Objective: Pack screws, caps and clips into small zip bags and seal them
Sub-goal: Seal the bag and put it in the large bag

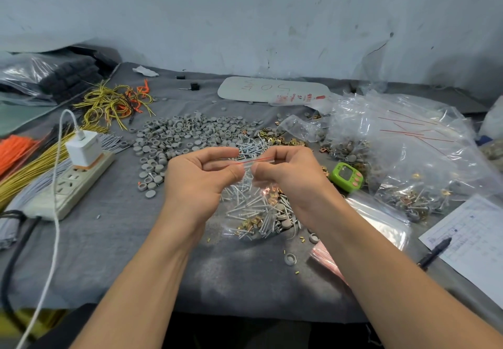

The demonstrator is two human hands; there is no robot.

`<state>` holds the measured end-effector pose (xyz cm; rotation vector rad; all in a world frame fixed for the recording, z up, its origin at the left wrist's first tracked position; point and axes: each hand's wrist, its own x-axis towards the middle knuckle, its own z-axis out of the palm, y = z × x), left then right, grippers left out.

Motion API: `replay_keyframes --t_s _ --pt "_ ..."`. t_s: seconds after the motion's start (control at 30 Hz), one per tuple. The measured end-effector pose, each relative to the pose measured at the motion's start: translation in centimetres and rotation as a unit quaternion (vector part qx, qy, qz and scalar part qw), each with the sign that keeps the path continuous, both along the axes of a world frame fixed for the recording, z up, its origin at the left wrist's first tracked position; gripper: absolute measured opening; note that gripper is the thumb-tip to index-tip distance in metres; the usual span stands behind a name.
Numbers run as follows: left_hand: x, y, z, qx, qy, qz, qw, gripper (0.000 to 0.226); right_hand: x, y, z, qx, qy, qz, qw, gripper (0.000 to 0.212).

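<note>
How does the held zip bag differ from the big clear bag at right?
The small clear zip bag is pinched by left hand and right hand; the large clear plastic bag lies on the grey table. The small holds loose screws; the large, filled bags. Both are transparent.

Scuffed pale wall [245,16] fills upper frame; grey cloth-covered table [122,240] spans below it, dark floor gap at bottom edge.

White card [272,90]: handwritten "50"; rest illegible.

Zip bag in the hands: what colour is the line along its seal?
Red seal line on the clear zip bag; head view.
</note>
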<state>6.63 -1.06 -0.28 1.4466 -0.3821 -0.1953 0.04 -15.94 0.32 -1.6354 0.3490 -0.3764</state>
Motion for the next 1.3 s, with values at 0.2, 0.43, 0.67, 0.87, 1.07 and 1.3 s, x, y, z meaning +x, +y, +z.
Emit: replay_keyframes --t_s 0.2,0.43,0.67,0.87,1.07,1.3 --pt "-0.5 -0.1 -0.1 0.028 0.014 0.019 0.999 0.036 -0.4 0.7 -0.2 -0.071 0.031 0.024 0.997 0.013" --pt "0.1 1.0 0.5 0.110 -0.053 0.033 0.992 0.026 -0.2 -0.1 -0.1 -0.033 -0.001 0.003 0.999 0.015" --pt "-0.1 1.7 0.5 0.102 -0.040 0.028 0.994 0.021 0.0 -0.4 -0.7 -0.013 0.014 0.011 1.000 0.006" --pt "-0.1 1.6 0.6 0.103 -0.007 0.015 0.995 0.018 0.1 -0.1 -0.4 0.019 0.020 0.015 1.000 0.018" --pt "-0.1 1.3 0.1 0.073 0.039 0.004 0.997 0.012 0.0 0.1 -0.6 0.004 0.011 0.035 0.999 0.014" --pt "0.1 1.1 -0.3 0.079 0.028 0.003 0.996 0.017 0.2 0.2 -0.7 0.018 -0.012 0.030 0.999 0.009"
